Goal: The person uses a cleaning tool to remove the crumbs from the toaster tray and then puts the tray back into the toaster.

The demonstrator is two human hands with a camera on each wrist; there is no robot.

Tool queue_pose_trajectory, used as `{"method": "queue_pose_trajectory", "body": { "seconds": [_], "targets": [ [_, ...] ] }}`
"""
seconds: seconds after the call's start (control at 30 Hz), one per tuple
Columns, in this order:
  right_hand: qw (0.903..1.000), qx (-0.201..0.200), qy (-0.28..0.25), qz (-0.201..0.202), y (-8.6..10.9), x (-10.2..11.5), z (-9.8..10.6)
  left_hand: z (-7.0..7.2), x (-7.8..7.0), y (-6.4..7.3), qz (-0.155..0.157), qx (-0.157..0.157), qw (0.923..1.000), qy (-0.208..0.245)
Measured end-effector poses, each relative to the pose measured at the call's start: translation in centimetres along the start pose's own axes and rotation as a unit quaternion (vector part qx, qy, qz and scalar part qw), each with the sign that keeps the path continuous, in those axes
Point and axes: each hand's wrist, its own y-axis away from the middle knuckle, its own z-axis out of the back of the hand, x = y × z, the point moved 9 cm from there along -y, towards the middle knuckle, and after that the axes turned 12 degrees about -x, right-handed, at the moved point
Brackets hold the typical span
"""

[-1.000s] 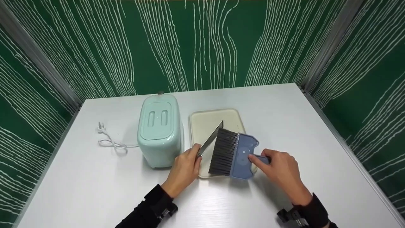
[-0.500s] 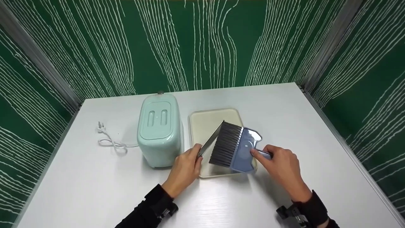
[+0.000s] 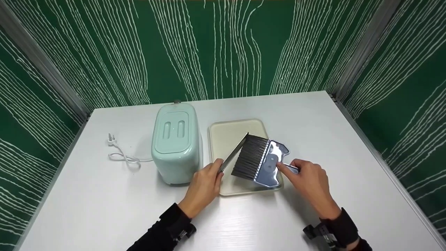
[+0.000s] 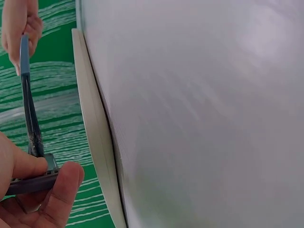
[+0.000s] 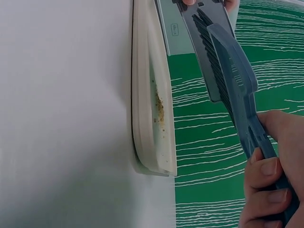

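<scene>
My left hand [image 3: 204,186] pinches the near end of a thin grey metal crumb tray [image 3: 232,153], tilted on edge. My right hand [image 3: 310,179] grips the handle of a blue brush [image 3: 271,164], thumb along its base. Dark bristles [image 3: 249,158] lean against the crumb tray's face, as the right wrist view also shows. Beneath both lies a cream rectangular tray [image 3: 223,134]. Brown crumbs [image 5: 160,107] are scattered in it in the right wrist view. In the left wrist view, thumb and fingers [image 4: 66,185] clasp the crumb tray's end.
A mint-green toaster [image 3: 176,150] stands left of the cream tray, close to my left hand. Its white cord and plug [image 3: 112,141] lie further left on the white table [image 3: 306,118]. Green panels with white lines [image 3: 237,52] rise behind and at both sides.
The brush has shifted slightly away from me and to the right, its near edge rising over the cream tray. The left hand and crumb tray have barely moved.
</scene>
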Motion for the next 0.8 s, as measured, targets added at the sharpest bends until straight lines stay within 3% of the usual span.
{"method": "queue_pose_trajectory", "body": {
  "seconds": [0.8],
  "targets": [
    [0.9982,0.050,0.016,-0.029,0.3,-1.4,-1.4,0.6,-0.3,0.0,-0.035,-0.028,0.9987,-0.023]
  ]
}}
